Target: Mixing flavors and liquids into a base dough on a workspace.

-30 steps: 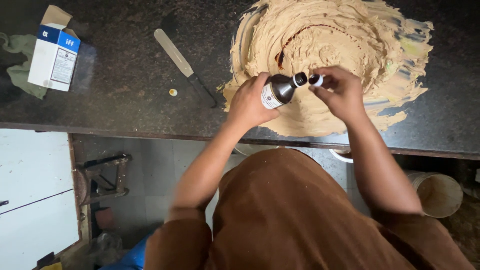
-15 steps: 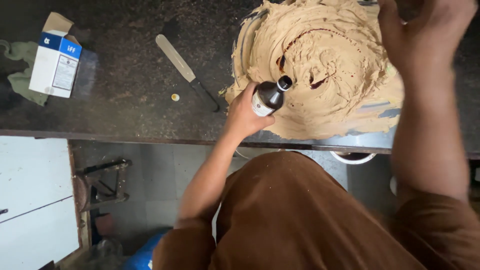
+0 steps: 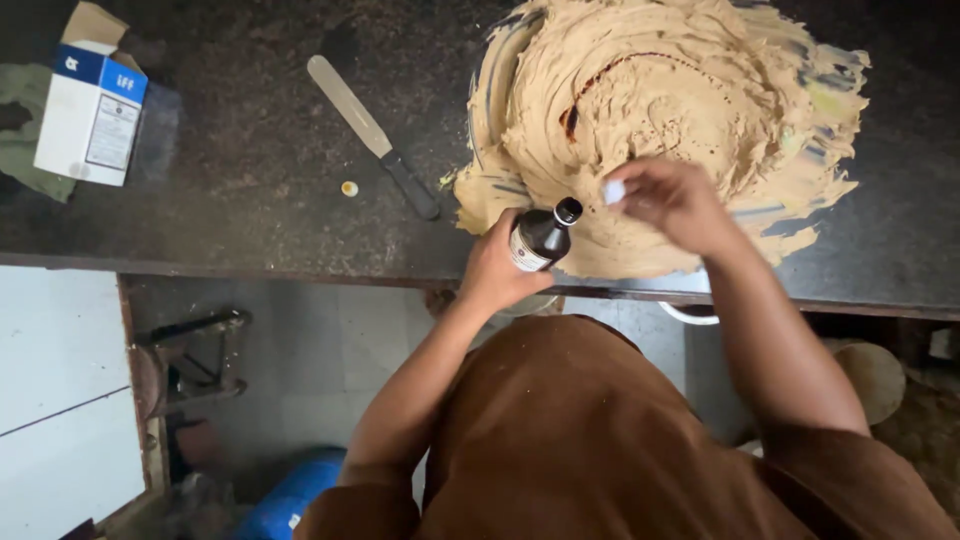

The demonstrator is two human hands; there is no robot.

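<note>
My left hand (image 3: 495, 268) grips a small dark glass bottle (image 3: 541, 235) with a white label, its open neck tilted toward the right. My right hand (image 3: 672, 200) hovers just right of the neck and pinches a small white cap (image 3: 613, 191) in its fingertips. Both hands are above the near edge of a big spread mass of tan dough (image 3: 660, 120) on the dark stone counter (image 3: 230, 190). A dark liquid streak (image 3: 575, 115) marks the dough's top.
A metal spatula with a black handle (image 3: 375, 135) lies left of the dough. A white and blue carton (image 3: 92, 115) rests on a green cloth (image 3: 20, 120) at the far left. A tiny yellow bit (image 3: 349, 188) sits near the spatula. Below the counter edge are floor tiles and a metal frame (image 3: 190, 360).
My right hand came back down from the upper right to the bottle's neck, holding the white cap. The bottle has tipped more upright in my left hand.
</note>
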